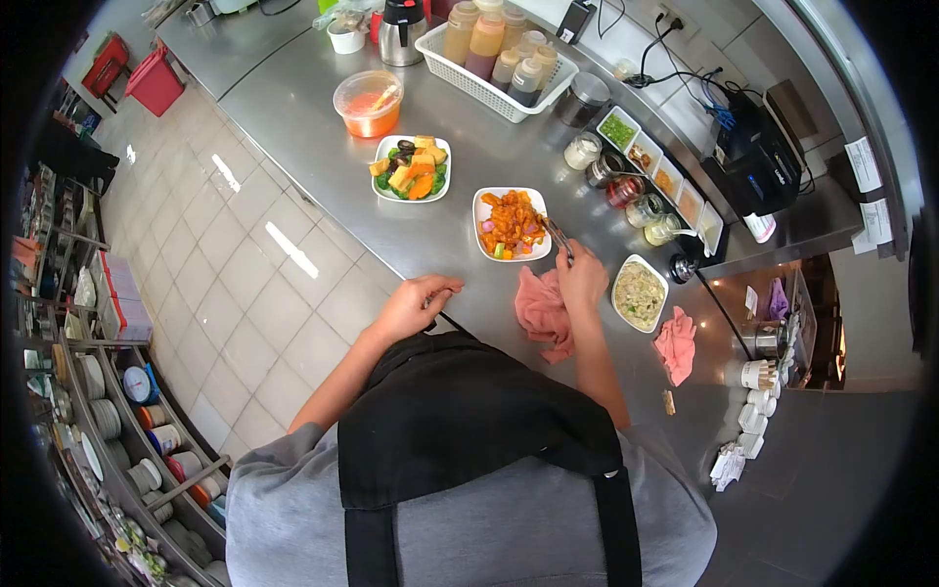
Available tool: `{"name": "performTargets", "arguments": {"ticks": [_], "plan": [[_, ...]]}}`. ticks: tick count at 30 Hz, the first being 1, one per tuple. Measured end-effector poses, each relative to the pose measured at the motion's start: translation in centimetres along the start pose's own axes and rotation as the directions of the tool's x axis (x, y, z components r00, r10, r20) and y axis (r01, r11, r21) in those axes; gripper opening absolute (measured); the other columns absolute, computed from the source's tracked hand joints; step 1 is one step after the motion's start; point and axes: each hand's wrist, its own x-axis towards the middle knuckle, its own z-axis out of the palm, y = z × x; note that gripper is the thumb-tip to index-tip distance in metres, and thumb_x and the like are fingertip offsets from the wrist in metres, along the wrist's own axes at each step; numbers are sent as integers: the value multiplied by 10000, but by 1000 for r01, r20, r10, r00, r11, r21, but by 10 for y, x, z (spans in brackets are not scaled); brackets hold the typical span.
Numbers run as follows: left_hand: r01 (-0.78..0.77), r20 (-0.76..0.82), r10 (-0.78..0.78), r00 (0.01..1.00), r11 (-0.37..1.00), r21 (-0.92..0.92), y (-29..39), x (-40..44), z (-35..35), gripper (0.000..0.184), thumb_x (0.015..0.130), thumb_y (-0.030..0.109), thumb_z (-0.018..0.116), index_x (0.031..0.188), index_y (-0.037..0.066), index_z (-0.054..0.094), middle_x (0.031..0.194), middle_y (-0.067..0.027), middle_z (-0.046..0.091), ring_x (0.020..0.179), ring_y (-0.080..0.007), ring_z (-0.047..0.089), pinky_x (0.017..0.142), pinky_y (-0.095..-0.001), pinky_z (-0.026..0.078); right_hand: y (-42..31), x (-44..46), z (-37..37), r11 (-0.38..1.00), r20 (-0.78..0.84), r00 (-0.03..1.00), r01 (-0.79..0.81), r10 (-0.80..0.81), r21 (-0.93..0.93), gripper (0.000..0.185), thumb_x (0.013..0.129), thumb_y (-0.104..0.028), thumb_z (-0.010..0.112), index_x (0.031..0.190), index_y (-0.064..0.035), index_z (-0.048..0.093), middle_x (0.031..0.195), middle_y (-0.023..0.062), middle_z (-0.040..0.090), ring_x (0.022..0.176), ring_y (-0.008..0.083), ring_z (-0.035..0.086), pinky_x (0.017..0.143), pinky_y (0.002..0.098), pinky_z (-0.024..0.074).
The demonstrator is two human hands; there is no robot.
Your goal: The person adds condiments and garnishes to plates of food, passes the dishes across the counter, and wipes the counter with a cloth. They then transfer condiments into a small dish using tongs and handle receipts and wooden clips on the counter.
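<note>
My right hand is closed around metal tongs, whose tips reach the right rim of a white bowl. Chunks of food in orange sauce fill that bowl, with a few green and purple pieces among them. Beneath my right wrist lies a crumpled pink cloth. At the counter's front edge is my left hand, its fingers curled in; anything inside them is hidden. A second white bowl of mixed vegetables stands farther left. To the right of my right hand sits a white dish of fried rice.
Behind the bowls are a tub of orange liquid, a thermos and a white basket of sauce bottles. Small jars and a garnish tray line the right. Another pink cloth lies beside the rice.
</note>
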Motion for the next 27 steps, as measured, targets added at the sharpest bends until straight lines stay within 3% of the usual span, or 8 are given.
{"name": "performTargets", "arguments": {"ticks": [5, 9, 11, 17, 21, 25, 27], "plan": [[-58, 7, 58, 998, 998, 25, -3, 0, -1, 237, 867, 29, 552, 1083, 41, 649, 950, -122, 676, 810, -264, 643, 743, -346, 515, 6, 1, -13, 997, -166, 985, 58, -47, 60, 272, 841, -303, 586, 993, -103, 691, 824, 141, 663, 728, 342, 648, 624, 453, 501], [-69, 8, 68, 998, 996, 57, -7, 3, -5, 234, 862, 29, 555, 1074, 43, 652, 941, -124, 677, 798, -273, 644, 742, -349, 515, -4, 0, -44, 976, -105, 994, 18, 5, 216, 289, 829, -307, 598, 1002, -96, 694, 806, 155, 657, 726, 341, 647, 627, 446, 495], [-85, 12, 84, 996, 993, 78, -9, 5, -6, 232, 861, 31, 553, 1071, 42, 651, 942, -126, 677, 797, -276, 644, 746, -352, 516, -16, -3, -53, 944, -90, 990, 132, -110, 302, 286, 827, -298, 598, 999, -88, 689, 799, 146, 652, 705, 341, 641, 618, 436, 490], [-89, 38, 86, 996, 991, 97, -2, 9, -2, 225, 864, 36, 542, 1064, 41, 646, 946, -136, 673, 814, -298, 645, 765, -370, 515, -41, -4, -26, 969, -63, 970, 239, -236, 55, 280, 840, -286, 585, 1009, -84, 678, 806, 116, 651, 677, 314, 642, 601, 424, 504], [-92, 50, 88, 995, 991, 97, -2, 9, 1, 225, 867, 40, 538, 1065, 37, 645, 954, -142, 672, 837, -311, 644, 782, -380, 512, -41, -3, -27, 974, -22, 974, 224, -224, -5, 288, 843, -299, 582, 1017, -90, 675, 822, 109, 655, 681, 303, 648, 601, 423, 513], [-91, 37, 88, 995, 989, 120, -15, 10, 6, 244, 877, -2, 519, 1086, 19, 644, 961, -129, 677, 845, -237, 662, 757, -332, 526, -22, 1, -47, 983, -85, 987, 145, -135, 116, 323, 857, -330, 577, 1014, -66, 679, 845, 150, 671, 713, 344, 649, 623, 434, 506], [1, -20, 1, 1000, 995, 104, -16, 14, 10, 247, 877, -18, 515, 1086, 13, 642, 961, -130, 678, 861, -228, 665, 770, -328, 526, 2, 10, -60, 982, -104, 993, 73, -55, 172, 342, 860, -344, 579, 1015, -57, 680, 854, 171, 674, 732, 360, 649, 634, 438, 503]]}}
